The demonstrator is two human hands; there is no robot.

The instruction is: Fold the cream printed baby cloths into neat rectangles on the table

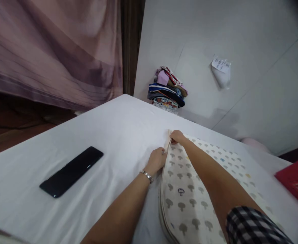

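A cream garment printed with small grey mushrooms (197,189) lies folded on the white sheet (93,135). My left hand (158,159) pinches its left edge, fingers closed on the fabric; a silver bracelet circles that wrist. My right hand (177,136) grips the far corner of the same garment, fingers curled on the cloth. My right arm reaches across the garment, with a black-and-white checked sleeve at the lower right.
A black phone (71,171) lies on the sheet to the left. A stack of folded clothes (167,91) sits against the white wall at the back. A red basket (297,179) is at the right edge. A paper note (221,65) hangs on the wall. Purple curtain at left.
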